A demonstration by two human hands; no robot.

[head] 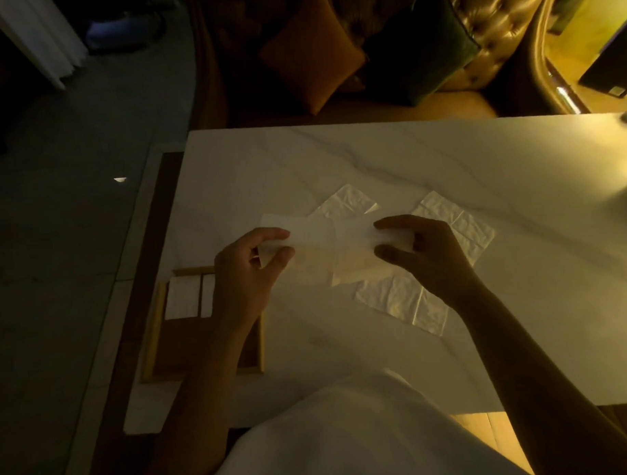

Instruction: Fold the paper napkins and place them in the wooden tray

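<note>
A white paper napkin (326, 233) is held just above the marble table (444, 161), folded into a long strip. My left hand (249, 268) pinches its left end between thumb and fingers. My right hand (426, 254) pinches its right end. Under and behind the strip, unfolded napkins (396, 295) lie spread flat on the table. The wooden tray (155, 335) sits at the table's left front, partly hidden by my left forearm. Two folded white napkins (182, 298) lie side by side in its far end.
A brown sofa with an orange cushion (309, 63) and a dark green cushion (426, 52) stands beyond the table's far edge. The floor drops away to the left of the table. My white clothing (365, 438) covers the near table edge.
</note>
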